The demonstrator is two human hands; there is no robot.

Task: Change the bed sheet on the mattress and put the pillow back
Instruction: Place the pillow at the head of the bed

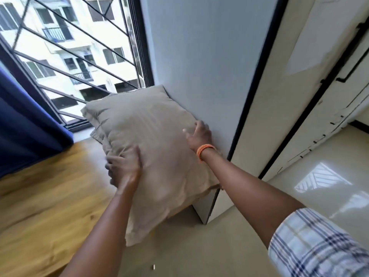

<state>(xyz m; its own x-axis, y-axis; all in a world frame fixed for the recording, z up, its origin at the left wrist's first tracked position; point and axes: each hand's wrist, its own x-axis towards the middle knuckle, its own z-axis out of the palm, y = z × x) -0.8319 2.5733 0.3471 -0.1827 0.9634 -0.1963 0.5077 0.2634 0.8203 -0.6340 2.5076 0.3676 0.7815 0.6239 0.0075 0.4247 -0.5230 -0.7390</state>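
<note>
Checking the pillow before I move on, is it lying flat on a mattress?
No, the pillow leans against the grey wall, held by both hands.

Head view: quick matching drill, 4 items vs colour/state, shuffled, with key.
Column 1:
1. pillow
2. curtain
3. wristband
4. sleeve

Column 2:
A. orange, on the right wrist
B. beige, gripped by the left hand and right hand
C. white with blue checks, on the right arm
D. dark blue, hanging by the window

Pairs: 1-B, 2-D, 3-A, 4-C
</note>
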